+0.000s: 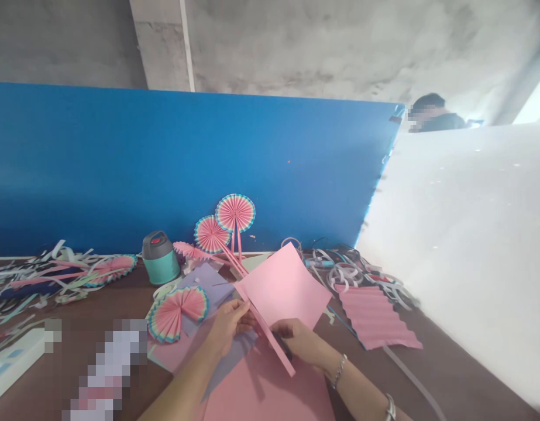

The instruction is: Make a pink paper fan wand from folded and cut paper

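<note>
My left hand (229, 323) pinches the near-left edge of a pink paper sheet (284, 285) that is lifted off the table. My right hand (298, 341) is closed on a dark tool, probably scissors (284, 345), at the sheet's lower edge. A narrow pink strip (270, 338) hangs from the sheet between both hands. Under my hands lie another pink sheet (274, 394) and a lilac sheet (208, 286).
Folded round paper fans (177, 311) (234, 213) (210, 234) lie and lean against a blue board (164, 164). A teal flask (160, 257), a pleated pink sheet (375, 317) and piles of paper strips (45, 275) sit around. A white board (467, 234) stands right; a person (432, 114) is behind it.
</note>
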`<move>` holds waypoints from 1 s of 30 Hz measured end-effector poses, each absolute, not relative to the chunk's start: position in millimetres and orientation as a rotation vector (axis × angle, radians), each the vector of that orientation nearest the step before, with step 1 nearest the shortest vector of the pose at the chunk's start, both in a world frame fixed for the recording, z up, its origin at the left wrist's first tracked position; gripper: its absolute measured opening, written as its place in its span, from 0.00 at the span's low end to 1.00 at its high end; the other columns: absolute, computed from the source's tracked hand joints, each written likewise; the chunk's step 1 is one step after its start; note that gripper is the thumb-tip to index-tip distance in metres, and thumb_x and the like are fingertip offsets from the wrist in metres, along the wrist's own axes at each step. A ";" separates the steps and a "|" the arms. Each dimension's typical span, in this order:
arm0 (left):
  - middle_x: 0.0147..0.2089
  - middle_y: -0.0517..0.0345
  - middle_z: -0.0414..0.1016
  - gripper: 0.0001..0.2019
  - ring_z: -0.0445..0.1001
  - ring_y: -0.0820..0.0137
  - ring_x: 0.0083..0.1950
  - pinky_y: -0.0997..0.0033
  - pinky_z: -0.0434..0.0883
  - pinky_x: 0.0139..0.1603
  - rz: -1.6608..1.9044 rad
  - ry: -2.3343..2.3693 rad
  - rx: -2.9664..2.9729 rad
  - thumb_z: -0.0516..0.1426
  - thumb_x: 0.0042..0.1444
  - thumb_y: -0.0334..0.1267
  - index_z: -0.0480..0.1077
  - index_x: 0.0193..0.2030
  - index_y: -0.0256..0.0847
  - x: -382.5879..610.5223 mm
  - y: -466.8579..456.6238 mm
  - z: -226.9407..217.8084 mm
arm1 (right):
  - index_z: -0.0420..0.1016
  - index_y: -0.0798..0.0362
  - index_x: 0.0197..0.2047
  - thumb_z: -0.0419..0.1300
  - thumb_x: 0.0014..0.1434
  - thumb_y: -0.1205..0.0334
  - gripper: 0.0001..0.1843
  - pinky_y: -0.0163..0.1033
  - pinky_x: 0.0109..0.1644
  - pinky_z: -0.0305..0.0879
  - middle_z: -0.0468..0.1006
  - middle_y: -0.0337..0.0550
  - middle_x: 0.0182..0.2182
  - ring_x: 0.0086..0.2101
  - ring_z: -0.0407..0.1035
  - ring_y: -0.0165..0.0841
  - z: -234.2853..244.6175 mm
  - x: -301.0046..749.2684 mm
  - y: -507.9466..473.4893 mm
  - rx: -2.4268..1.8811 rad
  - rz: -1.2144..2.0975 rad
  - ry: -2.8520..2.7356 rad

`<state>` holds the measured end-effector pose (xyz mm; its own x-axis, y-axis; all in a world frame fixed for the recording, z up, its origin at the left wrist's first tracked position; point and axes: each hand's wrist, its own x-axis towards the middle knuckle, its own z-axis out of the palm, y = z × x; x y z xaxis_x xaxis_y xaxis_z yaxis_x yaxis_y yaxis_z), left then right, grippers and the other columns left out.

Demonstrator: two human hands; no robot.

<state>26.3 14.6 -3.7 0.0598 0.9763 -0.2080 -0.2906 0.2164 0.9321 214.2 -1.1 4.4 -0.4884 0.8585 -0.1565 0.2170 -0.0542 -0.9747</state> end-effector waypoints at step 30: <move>0.24 0.55 0.76 0.18 0.74 0.72 0.25 0.76 0.70 0.26 1.148 1.050 0.911 0.66 0.43 0.50 0.69 0.25 0.37 23.6 14.6 -2.2 | 0.79 0.56 0.31 0.59 0.41 0.66 0.11 0.30 0.23 0.57 0.72 0.34 0.20 0.19 0.59 0.23 -7.5 215.5 1.9 -1.137 1.637 -1.626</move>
<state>23.6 14.6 -2.2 0.0840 0.9816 -0.1712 -0.2576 0.1874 0.9479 215.5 1.9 -7.5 -0.4827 0.8577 -0.1773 0.1716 -0.1059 -0.9795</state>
